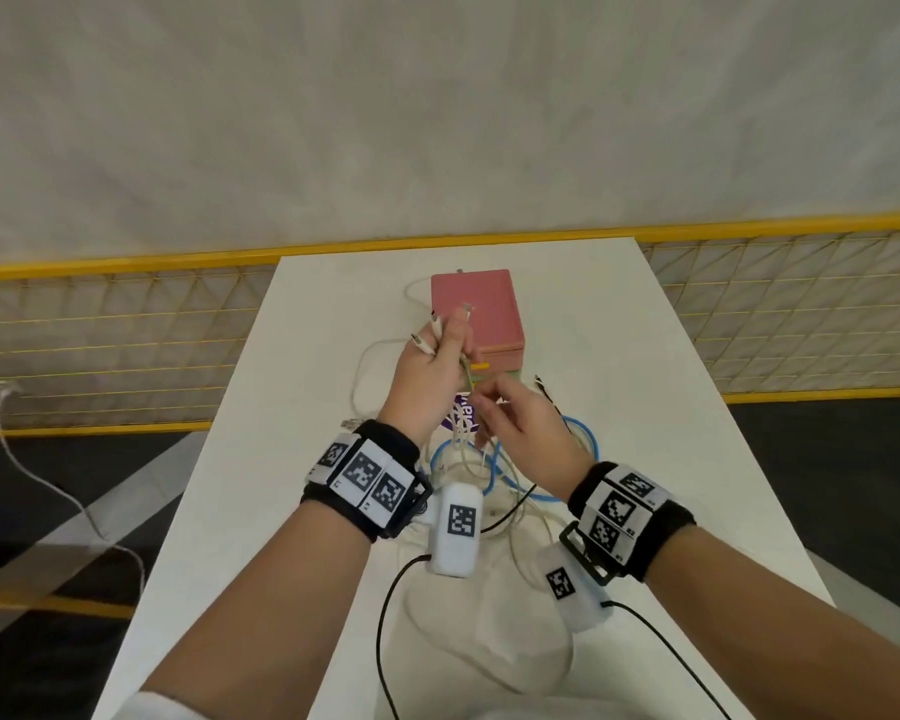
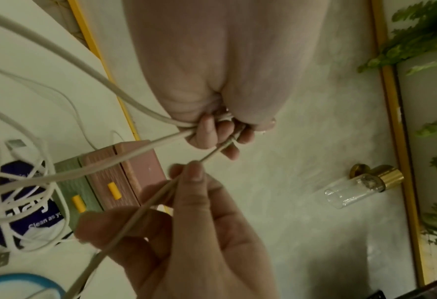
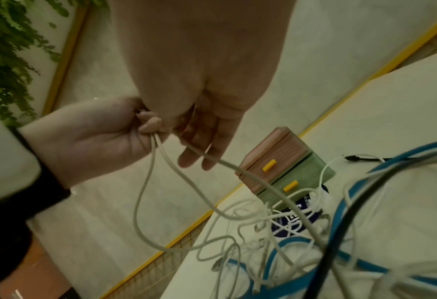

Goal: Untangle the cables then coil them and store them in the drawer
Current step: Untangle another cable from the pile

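My left hand is raised in front of the small drawer box, which has a pink top drawer and a green lower one, both with yellow handles. It grips several loops of a white cable, and a plug end sticks up above the fingers. My right hand is just below and to the right and pinches a strand of the same white cable between thumb and forefinger. Below the hands, a tangle of white, blue and black cables lies on the table.
The narrow white table has edges close on both sides, and a yellow mesh railing runs behind it. A white packet with purple print lies under the tangle by the drawers. Black wrist-camera leads trail toward me.
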### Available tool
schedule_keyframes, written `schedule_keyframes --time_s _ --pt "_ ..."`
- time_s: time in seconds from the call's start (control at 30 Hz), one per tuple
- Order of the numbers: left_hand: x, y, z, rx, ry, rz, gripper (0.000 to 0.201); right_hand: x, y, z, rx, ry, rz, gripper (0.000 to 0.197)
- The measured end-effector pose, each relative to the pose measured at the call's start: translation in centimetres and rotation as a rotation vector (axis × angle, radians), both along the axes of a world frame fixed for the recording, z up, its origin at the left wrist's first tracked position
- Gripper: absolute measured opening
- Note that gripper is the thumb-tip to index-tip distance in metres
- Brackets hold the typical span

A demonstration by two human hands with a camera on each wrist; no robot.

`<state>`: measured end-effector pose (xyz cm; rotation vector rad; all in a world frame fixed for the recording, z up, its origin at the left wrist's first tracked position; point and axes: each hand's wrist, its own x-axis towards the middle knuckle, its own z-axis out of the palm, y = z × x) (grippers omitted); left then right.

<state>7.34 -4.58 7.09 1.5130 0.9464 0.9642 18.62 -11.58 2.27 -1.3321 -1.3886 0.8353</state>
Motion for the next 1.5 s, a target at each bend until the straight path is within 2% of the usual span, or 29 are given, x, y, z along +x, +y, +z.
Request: schedule_keyframes --time_s 0.07,0.17,0.23,0.33,0.4,0.43,0.5,0.57,0.63,0.67,0.73,0.77,0.87,0.9,0.97,1.03,1.07,1.1,1.13,1.17,1.2,1.23,1.3,1.37,1.43,1.47,1.5 --pt "-0.1 -0.1 0.2 0.006 -0.002 -0.014 0.042 -0.2 0.0 0.2 0.008 -0.069 -0.001 0.014" --pt "-0.1 0.0 0.3 -0.038 0.037 0.023 0.044 -0.4 -0.1 0.9 0.0 -0.036 0.053 0.013" --pt "-0.2 0.3 1.4 -0.088 -0.07 0.04 0.043 -0.4 -0.3 0.6 -0.041 -0.061 0.114 0.015" --pt "-1.4 1.2 4.1 -0.164 -0.312 0.166 0.041 0.4 -0.8 -0.9 -0.086 -0.21 0.168 0.022" --pt "-2.8 1.9 5.3 -0.137 -0.35 0.188 0.046 1.4 -1.1 -1.6 -0.129 -0.243 0.146 0.023" --pt "-3.2 2.2 5.3 -0.115 -0.292 0.172 0.046 1.8 -1.1 -1.8 -0.139 -0.248 0.123 0.024" --pt "-3.3 1.8 5.1 -0.028 0.041 0.1 0.048 2.4 -0.9 -1.3 -0.115 -0.258 0.074 0.025" --pt "-2.8 0.5 4.0 0.142 0.452 -0.162 0.039 2.5 -0.3 0.0 -0.047 -0.227 0.014 0.024" --pt "-2.4 -0.6 3.4 0.192 0.698 -0.367 0.03 2.7 0.5 1.6 0.037 -0.153 -0.014 0.024" --pt "-2.5 -0.7 3.4 0.193 0.732 -0.377 0.033 2.9 0.7 2.2 0.054 -0.126 -0.006 0.024" --pt "-3.0 0.1 3.9 0.214 0.697 -0.276 0.034 3.4 0.9 2.6 0.033 -0.109 0.039 0.026" --pt "-3.4 0.7 4.6 0.216 0.631 -0.165 0.034 3.6 0.8 2.3 -0.004 -0.112 0.064 0.027" --pt "-4.9 3.2 7.1 0.253 0.319 0.333 0.036 4.2 -0.1 -0.2 -0.139 -0.179 0.077 0.031" --pt "-5.6 4.0 7.4 0.301 0.318 0.421 0.03 4.3 -0.5 -1.0 -0.17 -0.19 0.072 0.032" --pt "-6.3 4.8 7.2 0.369 0.456 0.388 0.011 4.2 -0.9 -1.9 -0.194 -0.219 0.057 0.032" --pt "-5.7 4.0 5.5 0.483 0.733 0.242 0.049 3.8 -0.8 -1.5 -0.176 -0.274 0.041 0.033" --pt "-4.9 3.1 4.7 0.536 0.836 0.143 0.062 3.5 -0.5 -1.0 -0.152 -0.293 0.038 0.033" --pt "-4.0 1.9 4.1 0.553 0.869 0.028 0.066 3.2 -0.3 -0.4 -0.129 -0.298 0.038 0.033" --pt "-3.1 1.0 3.3 0.511 0.857 -0.101 0.061 3.0 0.0 0.1 -0.104 -0.29 0.039 0.033" --pt "-2.4 0.4 2.4 0.432 0.809 -0.205 0.046 2.8 0.2 0.7 -0.078 -0.273 0.041 0.033" --pt "-1.8 -0.2 1.6 0.315 0.742 -0.261 0.026 2.7 0.3 1.2 -0.051 -0.255 0.044 0.033" --pt "-1.5 -0.4 1.2 0.215 0.663 -0.28 0.017 2.7 0.3 1.7 -0.023 -0.238 0.049 0.032" --pt "-0.9 -0.4 1.2 0.124 0.574 -0.262 0.025 2.9 0.4 2.1 -0.001 -0.207 0.056 0.03" --pt "-0.9 0.3 2.5 0.108 0.46 -0.109 0.019 3.3 0.3 1.6 -0.036 -0.182 0.045 0.03" --pt "-1.6 2.1 4.1 0.101 0.291 0.185 0.016 3.8 0.0 0.5 -0.085 -0.196 0.043 0.029" --pt "-2.2 3.0 4.8 0.125 0.239 0.301 0.019 3.9 -0.3 -0.1 -0.105 -0.225 0.044 0.029" --pt "-2.7 3.8 5.1 0.183 0.258 0.359 0.02 4.0 -0.4 -0.5 -0.117 -0.254 0.046 0.029"
